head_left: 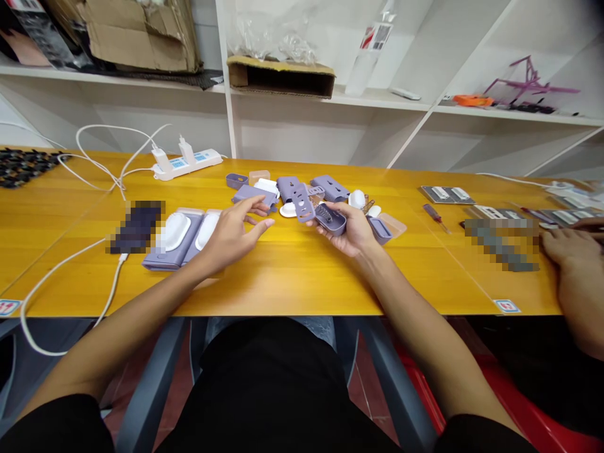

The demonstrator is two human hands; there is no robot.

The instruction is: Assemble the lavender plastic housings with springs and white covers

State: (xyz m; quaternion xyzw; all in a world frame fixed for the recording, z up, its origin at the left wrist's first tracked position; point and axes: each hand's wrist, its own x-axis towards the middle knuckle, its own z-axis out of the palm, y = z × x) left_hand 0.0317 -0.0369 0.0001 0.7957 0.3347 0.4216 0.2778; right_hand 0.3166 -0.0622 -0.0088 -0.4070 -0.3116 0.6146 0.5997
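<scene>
My right hand (353, 229) grips a small purple oval plastic cup (331, 220) with a metal spring (324, 214) inside it. A flat purple plate with cut-out holes (302, 202) stands tilted at the fingertips of that hand; whether they pinch it I cannot tell. My left hand (236, 229) is raised over the table, fingers apart and holding nothing. Just beyond it lies a purple housing (255, 196). Beside its wrist are two purple units with white oval tops (174, 231), partly hidden by the left arm.
Loose purple and white parts (330, 187) are piled behind my hands. A phone (136, 226) with a white cable lies left, before a power strip (189, 165). At right are a screwdriver (436, 217), metal plates (447, 194) and another person's hand (569, 245). Shelves (302, 129) stand behind.
</scene>
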